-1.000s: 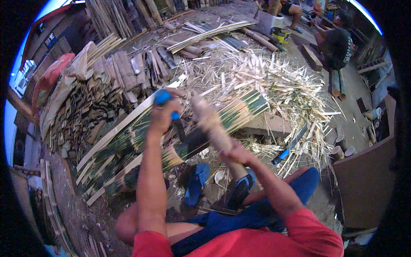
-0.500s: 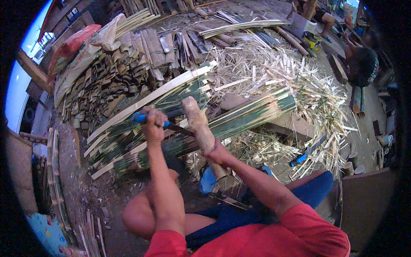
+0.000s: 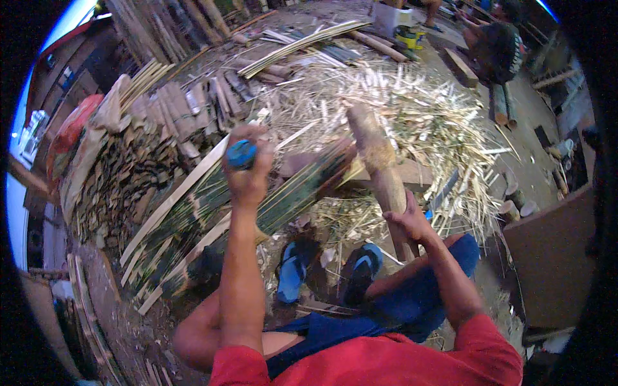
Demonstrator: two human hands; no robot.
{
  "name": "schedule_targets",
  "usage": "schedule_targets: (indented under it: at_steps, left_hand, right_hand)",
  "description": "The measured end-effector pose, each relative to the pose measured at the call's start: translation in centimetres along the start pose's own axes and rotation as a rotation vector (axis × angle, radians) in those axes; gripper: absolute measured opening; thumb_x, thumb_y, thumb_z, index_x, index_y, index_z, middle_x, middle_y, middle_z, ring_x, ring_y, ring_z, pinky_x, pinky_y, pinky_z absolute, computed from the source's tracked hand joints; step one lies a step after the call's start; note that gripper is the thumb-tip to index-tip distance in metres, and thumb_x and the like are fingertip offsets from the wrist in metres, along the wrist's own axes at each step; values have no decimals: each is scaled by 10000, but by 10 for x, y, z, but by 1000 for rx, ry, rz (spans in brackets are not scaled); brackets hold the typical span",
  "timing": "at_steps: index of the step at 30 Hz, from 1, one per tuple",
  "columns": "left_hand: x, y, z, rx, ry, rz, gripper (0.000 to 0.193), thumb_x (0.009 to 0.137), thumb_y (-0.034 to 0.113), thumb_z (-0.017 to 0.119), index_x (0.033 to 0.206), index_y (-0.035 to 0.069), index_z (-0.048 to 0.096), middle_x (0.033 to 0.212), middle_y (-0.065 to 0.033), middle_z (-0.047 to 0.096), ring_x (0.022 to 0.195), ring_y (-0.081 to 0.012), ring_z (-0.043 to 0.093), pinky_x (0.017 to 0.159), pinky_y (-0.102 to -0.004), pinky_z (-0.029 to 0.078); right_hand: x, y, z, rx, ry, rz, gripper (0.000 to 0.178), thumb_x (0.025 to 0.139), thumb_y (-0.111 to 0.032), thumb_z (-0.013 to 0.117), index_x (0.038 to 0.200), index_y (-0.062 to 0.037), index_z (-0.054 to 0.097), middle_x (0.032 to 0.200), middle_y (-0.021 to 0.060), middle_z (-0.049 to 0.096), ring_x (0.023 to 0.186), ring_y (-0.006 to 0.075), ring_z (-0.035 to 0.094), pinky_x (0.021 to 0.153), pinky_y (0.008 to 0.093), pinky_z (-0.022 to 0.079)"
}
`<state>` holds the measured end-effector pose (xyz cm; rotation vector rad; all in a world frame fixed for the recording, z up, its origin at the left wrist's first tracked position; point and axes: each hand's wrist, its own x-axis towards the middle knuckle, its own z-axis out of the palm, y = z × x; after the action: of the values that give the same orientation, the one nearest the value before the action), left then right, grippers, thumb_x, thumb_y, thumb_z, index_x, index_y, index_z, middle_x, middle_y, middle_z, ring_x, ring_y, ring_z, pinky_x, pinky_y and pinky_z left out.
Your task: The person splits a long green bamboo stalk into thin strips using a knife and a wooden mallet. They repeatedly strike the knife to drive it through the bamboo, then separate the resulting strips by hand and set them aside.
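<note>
A blue-handled tool (image 3: 241,153) is clasped in the closed left hand (image 3: 248,168), just above the green bamboo strips (image 3: 283,202). A wooden club (image 3: 381,170) is gripped tightly by the right hand (image 3: 412,222), right of the strips.

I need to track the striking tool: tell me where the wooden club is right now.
In the head view, the wooden club is right of centre, gripped at its lower end by the right hand and raised over the green bamboo strips.

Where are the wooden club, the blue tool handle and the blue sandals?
wooden club (image 3: 380,161), head view, on its thick middle.
blue tool handle (image 3: 241,154), head view, on the handle end above the fist.
blue sandals (image 3: 291,273), head view, on the left sandal's sole.
</note>
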<state>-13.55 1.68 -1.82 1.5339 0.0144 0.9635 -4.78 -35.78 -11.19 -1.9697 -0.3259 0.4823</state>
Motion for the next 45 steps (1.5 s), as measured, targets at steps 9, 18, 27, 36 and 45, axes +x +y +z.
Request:
schedule_targets:
  at_steps: [9,18,27,36,45]
  left_hand:
    - [-30,7,273,-104,-817,566,238,752,166,704,976,113,643,1003,-87,636,967,-324,601,881,-436,467]
    - [-56,-24,288,-91,-900,477,306,706,257,734,973,149,631,956,-62,575,959,-306,561,891,-444,395]
    - [-52,-23,276,-126,-810,500,254,732,128,718,974,133,639,934,-61,608,916,-295,585,856,-412,431]
    - [-52,-28,272,-127,-720,512,232,747,74,715,959,110,628,947,-84,607,915,-293,594,826,-414,465]
    - [3,-18,214,-158,-698,390,114,830,66,677,937,65,637,901,-91,657,862,-255,641,826,-393,521]
  right_hand:
    - [-12,60,-49,405,167,191,803,762,-241,853,1397,-31,409,1208,125,619,1070,223,599,935,359,488]
    - [-14,60,-50,321,60,195,861,763,-172,832,1459,-23,346,1286,123,578,1149,240,572,1025,381,449]
    - [-13,62,-45,353,82,134,887,762,-167,820,1475,-4,317,1296,155,573,1165,261,573,1018,389,457]
    - [-12,66,-45,355,73,111,869,762,-185,810,1465,-4,334,1317,159,560,1180,258,559,1018,382,452]
    - [-10,57,-84,90,191,254,972,735,-332,846,1480,15,327,1264,207,598,1117,295,603,970,394,491]
